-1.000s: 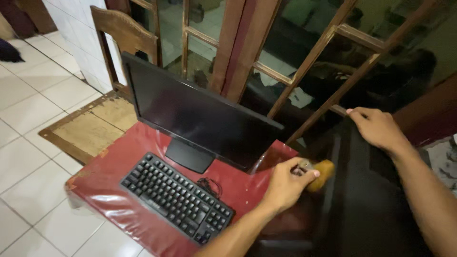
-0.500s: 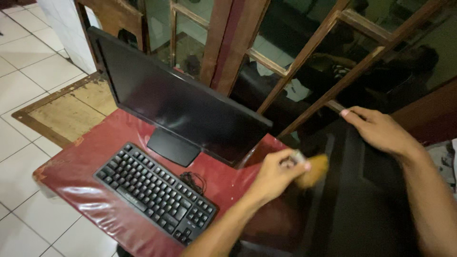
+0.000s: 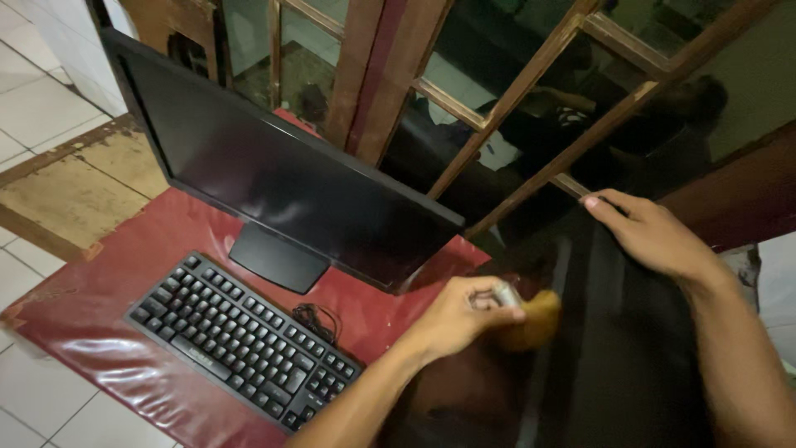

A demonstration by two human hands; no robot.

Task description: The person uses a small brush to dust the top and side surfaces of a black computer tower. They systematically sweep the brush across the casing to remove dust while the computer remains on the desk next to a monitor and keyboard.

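Note:
My left hand (image 3: 458, 315) grips a small brush with yellow-brown bristles (image 3: 531, 322), and the bristles press against the glossy side of a black computer case (image 3: 613, 365). On the case's top far edge rests my right hand (image 3: 651, 235), fingers curled over it. The case stands at the right end of a red plastic-covered table (image 3: 166, 241). Left of my hands are a black monitor (image 3: 274, 178) with a dark screen and a black keyboard (image 3: 240, 336).
A tangled black cable (image 3: 315, 319) lies between keyboard and monitor stand. Behind the table is a wooden-framed glass partition (image 3: 497, 116). A wooden board (image 3: 66, 187) lies on the white tiled floor (image 3: 33, 99) at left.
The view has shifted right and down, so the table and monitor slid left in frame. My left hand with the brush has moved slightly lower along the case. The right hand keeps its hold.

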